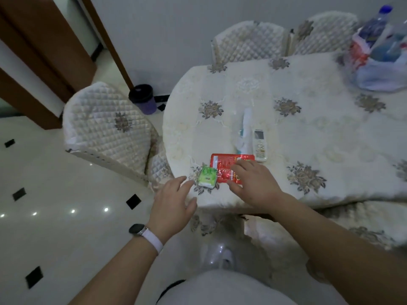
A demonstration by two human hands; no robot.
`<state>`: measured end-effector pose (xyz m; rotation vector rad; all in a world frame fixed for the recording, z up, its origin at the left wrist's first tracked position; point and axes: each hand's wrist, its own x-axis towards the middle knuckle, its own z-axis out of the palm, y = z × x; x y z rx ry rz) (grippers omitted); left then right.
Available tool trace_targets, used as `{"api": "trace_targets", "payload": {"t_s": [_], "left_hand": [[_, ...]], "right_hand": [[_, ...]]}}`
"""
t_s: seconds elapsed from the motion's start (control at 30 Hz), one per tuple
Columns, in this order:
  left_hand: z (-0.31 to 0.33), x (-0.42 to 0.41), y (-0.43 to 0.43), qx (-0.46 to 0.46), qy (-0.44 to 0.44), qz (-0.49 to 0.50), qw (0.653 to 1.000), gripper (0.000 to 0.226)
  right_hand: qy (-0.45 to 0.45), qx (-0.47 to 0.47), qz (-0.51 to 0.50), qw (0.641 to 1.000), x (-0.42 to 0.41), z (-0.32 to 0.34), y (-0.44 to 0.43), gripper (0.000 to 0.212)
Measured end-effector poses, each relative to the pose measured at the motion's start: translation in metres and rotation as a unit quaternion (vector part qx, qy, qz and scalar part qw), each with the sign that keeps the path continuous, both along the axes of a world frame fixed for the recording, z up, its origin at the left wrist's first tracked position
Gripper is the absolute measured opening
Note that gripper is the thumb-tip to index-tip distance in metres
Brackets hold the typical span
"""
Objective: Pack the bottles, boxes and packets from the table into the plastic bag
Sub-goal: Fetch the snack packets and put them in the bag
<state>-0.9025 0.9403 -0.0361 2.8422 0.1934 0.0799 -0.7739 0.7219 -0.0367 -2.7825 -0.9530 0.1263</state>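
Touching red packet (pixel 222 165), right hand (pixel 256 183) hugs table edge (pixel 220 205)

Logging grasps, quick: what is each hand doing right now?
Left hand: open, by the green packet.
Right hand: on the red packet; grip cannot be told.

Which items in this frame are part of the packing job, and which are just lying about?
Job: small green packet; red foil packet; white tube-shaped packet; translucent plastic bag; blue-capped bottle inside it.
Lying about: white remote control; purple lidded cup; quilted chair.
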Motion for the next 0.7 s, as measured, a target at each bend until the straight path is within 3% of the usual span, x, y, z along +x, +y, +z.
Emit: {"api": "trace_targets", "payload": {"t_s": [0.47, 0.7], "left_hand": [[-0.064, 0.105, 0.016, -0.067, 0.124, -0.089, 0.986, 0.047], [-0.095, 0.148, 0.034, -0.089, 0.157, -0.177, 0.967, 0.075]], "right_hand": [[0.074, -0.054, -0.072, 0.993, 0.055, -0.057, 0.009, 0.056], [0.115, -0.087, -0.097, 0.985, 0.090, -0.069, 0.041, 0.073]]}}
